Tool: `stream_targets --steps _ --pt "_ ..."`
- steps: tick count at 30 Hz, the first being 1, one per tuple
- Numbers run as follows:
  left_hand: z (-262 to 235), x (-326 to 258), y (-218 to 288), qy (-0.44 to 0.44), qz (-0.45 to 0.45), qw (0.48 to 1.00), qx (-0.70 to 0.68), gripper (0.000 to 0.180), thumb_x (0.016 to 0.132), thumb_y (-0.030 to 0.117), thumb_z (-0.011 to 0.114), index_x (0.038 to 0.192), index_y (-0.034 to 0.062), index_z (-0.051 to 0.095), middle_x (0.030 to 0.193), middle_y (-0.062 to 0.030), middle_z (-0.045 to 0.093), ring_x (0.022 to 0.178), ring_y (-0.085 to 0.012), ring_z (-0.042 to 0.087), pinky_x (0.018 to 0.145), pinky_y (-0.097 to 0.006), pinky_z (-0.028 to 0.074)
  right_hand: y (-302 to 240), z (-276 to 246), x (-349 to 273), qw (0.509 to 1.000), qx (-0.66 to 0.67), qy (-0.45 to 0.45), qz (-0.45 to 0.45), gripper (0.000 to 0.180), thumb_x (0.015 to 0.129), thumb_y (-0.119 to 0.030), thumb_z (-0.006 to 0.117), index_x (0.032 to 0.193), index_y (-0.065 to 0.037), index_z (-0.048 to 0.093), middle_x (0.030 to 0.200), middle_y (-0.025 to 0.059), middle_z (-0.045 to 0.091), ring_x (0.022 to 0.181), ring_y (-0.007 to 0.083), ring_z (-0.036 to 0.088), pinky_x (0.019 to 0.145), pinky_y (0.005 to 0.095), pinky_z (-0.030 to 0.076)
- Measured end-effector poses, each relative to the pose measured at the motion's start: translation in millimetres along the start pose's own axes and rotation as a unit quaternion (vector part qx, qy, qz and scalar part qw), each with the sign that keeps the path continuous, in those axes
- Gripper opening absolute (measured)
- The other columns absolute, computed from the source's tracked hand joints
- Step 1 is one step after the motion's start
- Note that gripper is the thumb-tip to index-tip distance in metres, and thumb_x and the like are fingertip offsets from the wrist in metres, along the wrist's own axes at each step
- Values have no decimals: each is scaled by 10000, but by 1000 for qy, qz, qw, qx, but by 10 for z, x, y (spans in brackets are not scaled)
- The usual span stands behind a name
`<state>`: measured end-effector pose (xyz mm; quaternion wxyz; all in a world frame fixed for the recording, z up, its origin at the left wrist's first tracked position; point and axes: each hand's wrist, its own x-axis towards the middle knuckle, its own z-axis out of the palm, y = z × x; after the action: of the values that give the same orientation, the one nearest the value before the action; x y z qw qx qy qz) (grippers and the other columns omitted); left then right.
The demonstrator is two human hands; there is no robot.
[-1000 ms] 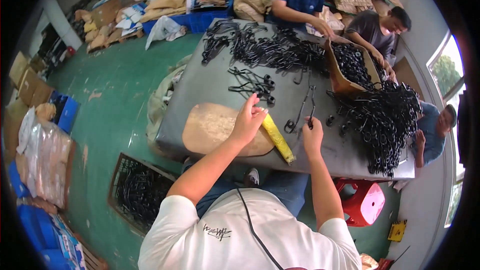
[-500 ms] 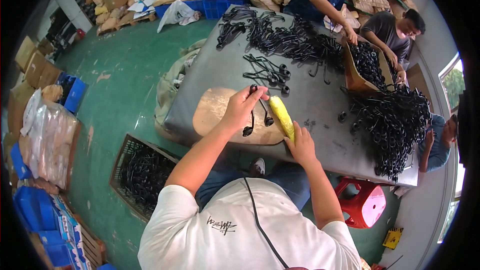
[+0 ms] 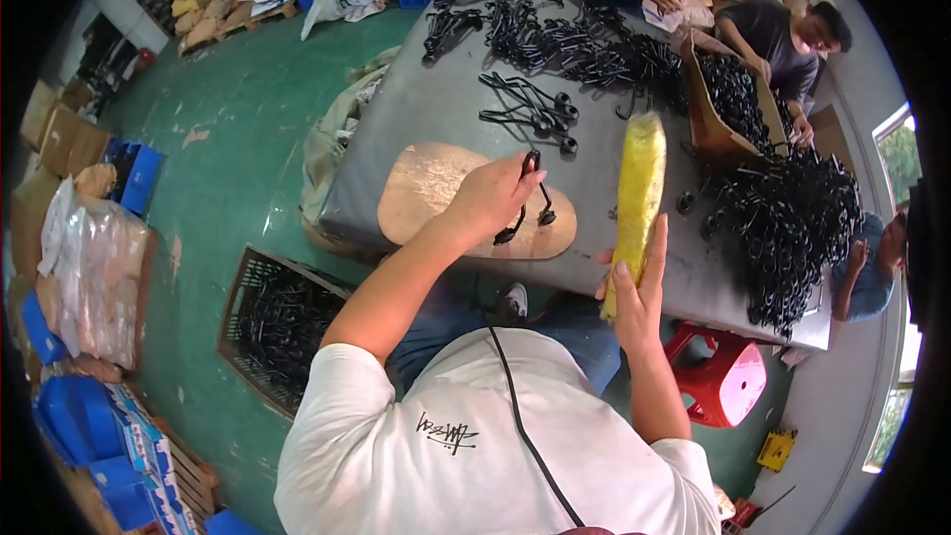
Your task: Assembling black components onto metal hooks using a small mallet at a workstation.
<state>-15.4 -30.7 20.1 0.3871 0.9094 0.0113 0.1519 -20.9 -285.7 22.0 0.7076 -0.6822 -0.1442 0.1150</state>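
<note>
Partly hidden from us is the black wire piece (image 3: 527,200): our left hand (image 3: 492,200) is closed around its upper part, so only a bent end above the knuckles and two legs with round tips hanging below the palm show, over the worn pale patch (image 3: 426,188) of the grey table (image 3: 396,119). How the fingers sit on it we cannot make out. Our right hand (image 3: 634,282) is wrapped around the lower end of a long yellow brush-like roll (image 3: 639,188), which stands up and away from us across the table edge; its bottom end is covered by the palm. The two hands are well apart. Beyond lie heaps of black wire parts (image 3: 792,228), too tangled to tell singly.
</note>
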Motion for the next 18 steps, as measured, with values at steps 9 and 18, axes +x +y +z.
stream_targets --steps 9,18 --pt "67 17 -20 39 25 999 -19 291 1006 262 543 926 -16 574 790 -192 643 737 -385 640 652 -454 495 693 98 179 966 -178 -122 144 732 986 -105 504 1599 -243 129 885 96 611 691 140 568 610 302 500" --pt "197 -259 243 72 -53 979 -186 212 953 192 677 965 10 569 872 -63 615 715 -94 611 665 -260 523 -153 -40 -56 997 -70 -1 -23 694 1007 -113 492 1595 -193 134 1041 99 570 783 108 547 603 241 483"
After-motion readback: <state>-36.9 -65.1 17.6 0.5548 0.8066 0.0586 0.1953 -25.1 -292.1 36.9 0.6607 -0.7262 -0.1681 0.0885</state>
